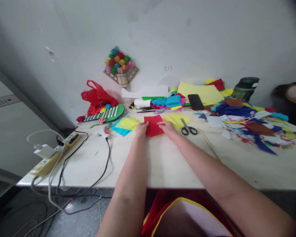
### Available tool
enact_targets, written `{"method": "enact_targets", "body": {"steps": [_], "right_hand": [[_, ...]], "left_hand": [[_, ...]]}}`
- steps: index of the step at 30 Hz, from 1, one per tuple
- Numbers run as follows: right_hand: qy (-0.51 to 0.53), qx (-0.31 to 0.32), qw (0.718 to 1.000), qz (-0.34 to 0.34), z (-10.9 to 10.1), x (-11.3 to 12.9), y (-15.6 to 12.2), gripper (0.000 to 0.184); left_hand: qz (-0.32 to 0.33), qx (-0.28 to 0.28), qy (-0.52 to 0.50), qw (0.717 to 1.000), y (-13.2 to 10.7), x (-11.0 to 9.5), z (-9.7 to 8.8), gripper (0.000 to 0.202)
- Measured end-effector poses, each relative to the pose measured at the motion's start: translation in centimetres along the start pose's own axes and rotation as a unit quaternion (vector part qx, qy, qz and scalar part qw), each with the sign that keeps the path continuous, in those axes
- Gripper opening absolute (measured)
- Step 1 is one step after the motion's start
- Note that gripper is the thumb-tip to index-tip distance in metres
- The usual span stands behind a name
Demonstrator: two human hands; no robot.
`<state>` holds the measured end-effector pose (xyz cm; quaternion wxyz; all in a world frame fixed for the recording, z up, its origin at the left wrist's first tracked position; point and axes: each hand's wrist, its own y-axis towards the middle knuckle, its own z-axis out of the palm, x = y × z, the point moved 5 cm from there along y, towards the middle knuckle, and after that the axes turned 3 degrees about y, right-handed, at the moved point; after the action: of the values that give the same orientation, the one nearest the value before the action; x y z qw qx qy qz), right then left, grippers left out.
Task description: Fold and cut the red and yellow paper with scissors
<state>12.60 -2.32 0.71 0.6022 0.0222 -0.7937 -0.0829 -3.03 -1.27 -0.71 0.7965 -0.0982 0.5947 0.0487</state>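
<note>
The bare left hand [141, 128] pinches the square red paper sheet [153, 125] at its nine o'clock edge; the bare right hand [167, 127] grips it at three o'clock. The sheet is over the white tabletop [162, 164], mid-view. Black-handled metal scissors [187, 127] lie at three o'clock, beyond the right hand; flat yellow paper [130, 123] at nine.

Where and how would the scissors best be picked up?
Probably by the black handles, coming from the near side of the table: the loops face the person, while the blades of the scissors point away. They lie flat, so fingers through the loops should suit. The right hand is nearest, but holds the red paper.
</note>
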Motion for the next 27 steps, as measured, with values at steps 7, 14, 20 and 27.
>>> {"method": "enact_targets", "body": {"steps": [7, 14, 20, 27], "right_hand": [[-0.029, -0.015, 0.999, -0.005, -0.10, 0.15, -0.09, 0.028], [-0.053, -0.030, 0.998, -0.011, -0.14, -0.26, 0.22, 0.029], [-0.064, -0.027, 0.997, -0.019, -0.10, -0.26, 0.30, 0.030], [-0.064, -0.021, 0.997, -0.025, 0.08, -0.23, 0.22, 0.031]], "left_hand": [[-0.002, -0.001, 0.027, 1.000, 0.20, 0.19, -0.08, 0.011], [-0.004, 0.002, -0.001, 1.000, -0.32, -0.07, 0.30, 0.009], [0.006, 0.013, -0.019, 1.000, -0.37, -0.14, 0.31, 0.012], [0.020, 0.007, -0.004, 1.000, -0.44, -0.36, 0.36, 0.051]]}}
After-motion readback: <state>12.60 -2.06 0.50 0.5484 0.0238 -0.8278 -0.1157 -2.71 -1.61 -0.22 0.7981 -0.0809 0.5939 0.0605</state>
